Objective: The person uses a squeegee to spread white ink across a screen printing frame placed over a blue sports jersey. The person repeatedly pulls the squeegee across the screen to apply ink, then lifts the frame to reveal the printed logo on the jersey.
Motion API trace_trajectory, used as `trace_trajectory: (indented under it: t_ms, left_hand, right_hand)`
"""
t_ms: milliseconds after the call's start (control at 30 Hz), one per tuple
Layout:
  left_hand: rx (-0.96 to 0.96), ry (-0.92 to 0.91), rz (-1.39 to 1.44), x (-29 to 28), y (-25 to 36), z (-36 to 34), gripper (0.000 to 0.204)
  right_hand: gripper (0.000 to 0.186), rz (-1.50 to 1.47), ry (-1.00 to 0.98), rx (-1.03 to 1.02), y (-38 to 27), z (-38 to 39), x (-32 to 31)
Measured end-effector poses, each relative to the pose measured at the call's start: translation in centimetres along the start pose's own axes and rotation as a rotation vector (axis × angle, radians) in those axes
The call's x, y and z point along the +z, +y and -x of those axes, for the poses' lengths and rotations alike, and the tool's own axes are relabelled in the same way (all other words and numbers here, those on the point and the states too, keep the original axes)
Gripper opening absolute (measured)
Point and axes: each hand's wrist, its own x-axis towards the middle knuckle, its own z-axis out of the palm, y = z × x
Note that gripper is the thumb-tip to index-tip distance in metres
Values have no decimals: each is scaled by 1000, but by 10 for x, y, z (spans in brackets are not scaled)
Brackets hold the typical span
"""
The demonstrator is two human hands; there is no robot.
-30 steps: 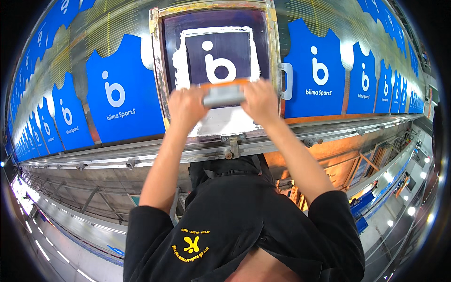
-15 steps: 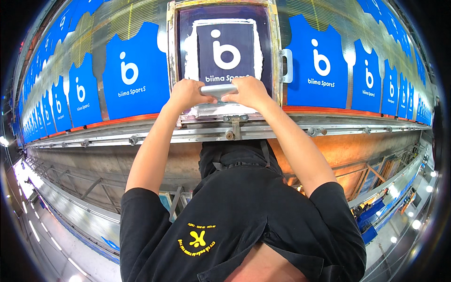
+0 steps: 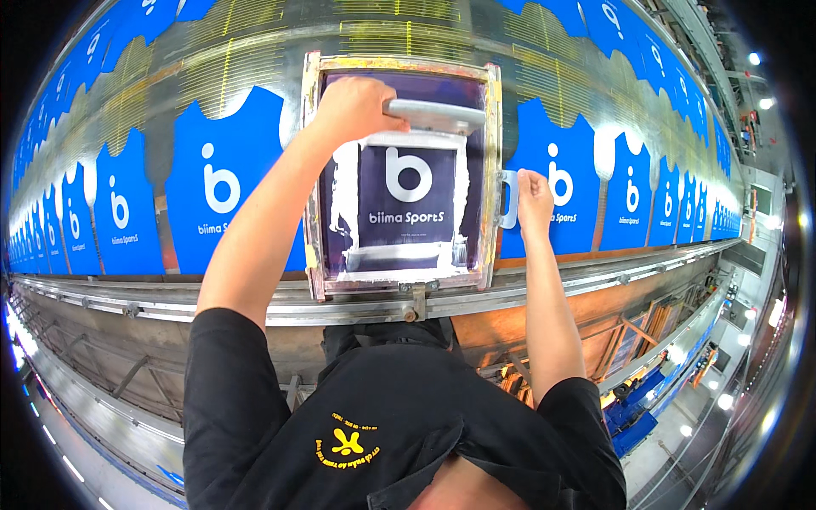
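Observation:
With my left hand [image 3: 353, 106] I grip a grey squeegee [image 3: 442, 116], held across the upper part of a dark printing screen [image 3: 340, 161]. The screen has white ink round a white logo and sits in a worn, paint-streaked frame [image 3: 491, 136]. My right hand [image 3: 531, 200] has its fingers closed on the pale side handle [image 3: 508, 212] at the frame's right. A metal fitting [image 3: 415, 302] joins the frame's lower edge to the rail.
Rows of blue vest-shaped pieces with white logos [image 3: 115, 170] lie on the long table [image 3: 144, 59] at both sides of the frame. A metal rail [image 3: 217, 308] runs along the near edge, between my body and the screen.
The squeegee has moved from the screen's bottom to its top in my left hand. My right hand has left the squeegee and taken hold of the frame's side handle.

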Motion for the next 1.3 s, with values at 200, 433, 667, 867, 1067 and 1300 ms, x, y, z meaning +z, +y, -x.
trace_trajectory:
  t_ms: [200,433,667,867,1067,1300]
  left_hand:
    - [11,-23,134,11,-20,-11,39]
    - [9,40,74,35,16,78,41]
    - [40,155,56,80,120,274,61]
    - [15,146,73,48,114,301,51]
    - [-52,155,64,-21,5,358,46]
    - [-64,91,-70,-76,-104,416,50]
  right_hand:
    - [50,-265,-281,325,-21,5,3]
    - [37,-291,-213,286,-56,16,-6]
    - [35,-349,-195,140,-54,16,-5]
    - [29,-330,-23,-51,-79,47,14]
    - [28,-320,-58,-109,-101,123,148]
    - [32,-207,-34,-27,-118,196,285]
